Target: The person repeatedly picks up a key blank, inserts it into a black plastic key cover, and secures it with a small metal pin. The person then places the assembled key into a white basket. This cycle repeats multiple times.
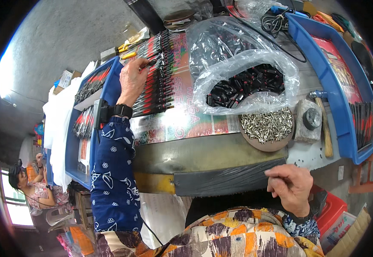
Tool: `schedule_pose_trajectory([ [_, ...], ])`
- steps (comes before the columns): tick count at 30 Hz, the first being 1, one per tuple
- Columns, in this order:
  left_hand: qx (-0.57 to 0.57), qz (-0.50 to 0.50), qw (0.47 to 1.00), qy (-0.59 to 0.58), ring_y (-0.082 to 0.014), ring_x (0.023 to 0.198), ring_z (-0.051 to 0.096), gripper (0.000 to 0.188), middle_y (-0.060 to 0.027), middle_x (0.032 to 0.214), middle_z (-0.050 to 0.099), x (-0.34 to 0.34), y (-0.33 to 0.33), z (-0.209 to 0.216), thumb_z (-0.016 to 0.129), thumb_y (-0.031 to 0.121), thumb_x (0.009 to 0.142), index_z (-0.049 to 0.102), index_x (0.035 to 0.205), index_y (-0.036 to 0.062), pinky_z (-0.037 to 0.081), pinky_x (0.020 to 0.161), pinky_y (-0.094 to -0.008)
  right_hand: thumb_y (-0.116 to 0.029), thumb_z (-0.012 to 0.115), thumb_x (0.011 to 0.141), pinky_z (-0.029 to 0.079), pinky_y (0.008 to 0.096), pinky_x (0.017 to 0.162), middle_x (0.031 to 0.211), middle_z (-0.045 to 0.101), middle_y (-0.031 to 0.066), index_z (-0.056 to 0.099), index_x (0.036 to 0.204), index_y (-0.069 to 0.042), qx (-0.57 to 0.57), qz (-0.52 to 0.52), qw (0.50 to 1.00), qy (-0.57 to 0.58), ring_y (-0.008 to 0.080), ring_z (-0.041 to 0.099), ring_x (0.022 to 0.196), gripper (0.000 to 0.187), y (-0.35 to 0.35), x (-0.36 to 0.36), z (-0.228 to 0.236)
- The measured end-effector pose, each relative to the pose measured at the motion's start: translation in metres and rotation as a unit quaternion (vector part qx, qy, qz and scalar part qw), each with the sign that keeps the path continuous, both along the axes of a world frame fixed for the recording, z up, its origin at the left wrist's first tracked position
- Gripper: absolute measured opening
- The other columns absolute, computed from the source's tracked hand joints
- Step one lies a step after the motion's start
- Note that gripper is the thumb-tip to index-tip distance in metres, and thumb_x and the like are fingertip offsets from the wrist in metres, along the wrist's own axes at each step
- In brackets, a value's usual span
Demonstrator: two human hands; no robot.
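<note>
Blue plastic makes up the two long trays at the sides of the dull, metal-looking table [173, 158]: a left tray [115, 79] and a right tray [345, 137], both holding slim red-and-black pieces, probably flanking the person for easy reach. Between them sprawls a clear plastic bag [259, 56], its mouth gaping toward the wearer, likely so the glossy black parts [246, 85] inside come out easily. Left of it, red-and-black handled tools [156, 92] lie side by side in rows, seemingly to be taken singly. The right hand [291, 188] hangs by the near edge, fingers curled; I cannot tell whether it grips anything. The left hand [133, 80] pinches a small dark piece [152, 62] above the rows, fingertips leaving its end free. Smallest are the silvery metal bits [267, 125], heaped on a round tan board, presumably against rolling away.
</note>
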State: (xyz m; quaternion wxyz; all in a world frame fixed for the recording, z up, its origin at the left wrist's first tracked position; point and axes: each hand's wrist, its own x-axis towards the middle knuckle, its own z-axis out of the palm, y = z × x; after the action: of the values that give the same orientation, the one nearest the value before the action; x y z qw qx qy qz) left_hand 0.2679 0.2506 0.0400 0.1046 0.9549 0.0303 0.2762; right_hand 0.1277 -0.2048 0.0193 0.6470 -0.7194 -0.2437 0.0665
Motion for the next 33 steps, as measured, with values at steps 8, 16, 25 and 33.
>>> schedule_pose_trajectory([
  [8, -0.013, -0.011, 1.000, -0.009, -0.0324, 0.090, 0.066, 0.022, -0.0148, 0.093, 0.068, 0.033, 0.009, -0.011, 0.068, 0.010, 0.078, 0.070, 0.100, 0.0081, 0.051, 0.079, -0.0395, -0.004, 0.075, 0.076, 0.050, 0.0285, 0.051, 0.068, 0.066, 0.0102, 0.070, 0.095, -0.003, -0.053, 0.027, 0.997, -0.052, 0.0224, 0.065, 0.054, 0.020, -0.006, 0.005, -0.001],
  [16, -0.008, -0.034, 0.999, -0.024, -0.0331, 0.086, 0.065, 0.023, -0.0154, 0.090, 0.066, 0.052, 0.015, -0.017, 0.069, 0.008, 0.078, 0.070, 0.101, 0.0081, 0.050, 0.079, -0.0391, -0.004, 0.076, 0.077, 0.050, 0.0288, 0.047, 0.065, 0.066, 0.0103, 0.069, 0.099, -0.002, -0.002, 0.059, 0.995, -0.077, 0.0214, 0.064, 0.050, 0.023, -0.009, 0.012, -0.004],
  [25, 0.017, -0.042, 0.998, -0.048, -0.0320, 0.085, 0.064, 0.024, -0.0129, 0.089, 0.065, 0.053, 0.013, -0.019, 0.070, 0.007, 0.077, 0.072, 0.101, 0.0100, 0.050, 0.078, -0.0390, -0.006, 0.076, 0.077, 0.049, 0.0297, 0.047, 0.067, 0.067, 0.0103, 0.068, 0.101, -0.002, -0.001, 0.085, 0.995, -0.059, 0.0212, 0.063, 0.050, 0.025, -0.013, 0.014, -0.003],
  [33, 0.047, -0.028, 0.996, -0.067, -0.0330, 0.091, 0.064, 0.025, -0.0138, 0.092, 0.069, 0.054, 0.013, -0.021, 0.068, 0.005, 0.076, 0.073, 0.099, 0.0117, 0.050, 0.084, -0.0411, -0.004, 0.074, 0.075, 0.049, 0.0289, 0.048, 0.065, 0.066, 0.0096, 0.070, 0.095, -0.002, -0.011, 0.045, 0.998, -0.043, 0.0208, 0.064, 0.051, 0.020, -0.012, 0.007, -0.007],
])
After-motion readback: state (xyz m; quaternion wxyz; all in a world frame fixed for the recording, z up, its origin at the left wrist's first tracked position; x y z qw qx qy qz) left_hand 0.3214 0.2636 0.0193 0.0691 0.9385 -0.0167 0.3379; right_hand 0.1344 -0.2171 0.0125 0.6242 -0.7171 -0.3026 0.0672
